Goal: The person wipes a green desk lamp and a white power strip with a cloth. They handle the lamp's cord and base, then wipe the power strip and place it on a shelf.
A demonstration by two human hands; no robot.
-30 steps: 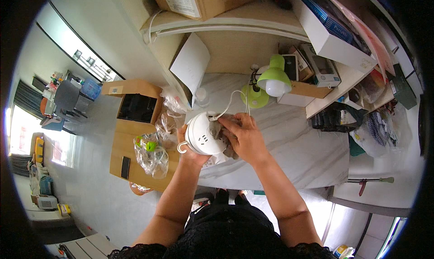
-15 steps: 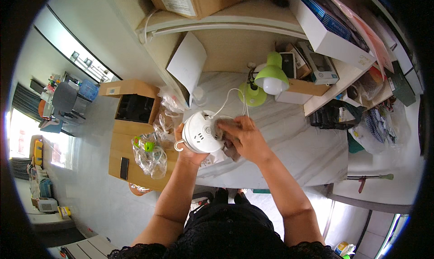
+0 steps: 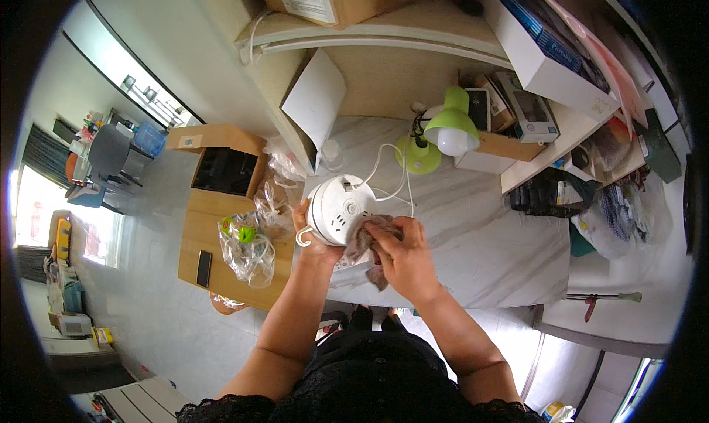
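Note:
My left hand (image 3: 315, 247) is wrapped round the lower left side of a round white device (image 3: 344, 205), which is tilted up above the table. Its face has small slots, a white hook (image 3: 302, 237) sticks out near my fingers, and a white cord (image 3: 382, 155) loops away from its top. In my right hand (image 3: 410, 262) is a crumpled brownish-grey cloth (image 3: 363, 240), pressed against the lower right edge of the device. Part of the cloth hangs below my fingers. What lies under the device is mostly hidden.
A green desk lamp (image 3: 447, 120) stands on the marble-patterned tabletop (image 3: 487, 231), under a shelf. To the left, a wooden table (image 3: 199, 234) bears an open cardboard box (image 3: 251, 146), clear plastic bags (image 3: 251, 260) and a phone (image 3: 204, 268). Boxes crowd the right-hand shelves.
My right hand and the cloth have shifted down, from the device's middle to its lower right edge. The device has turned slightly in my left hand.

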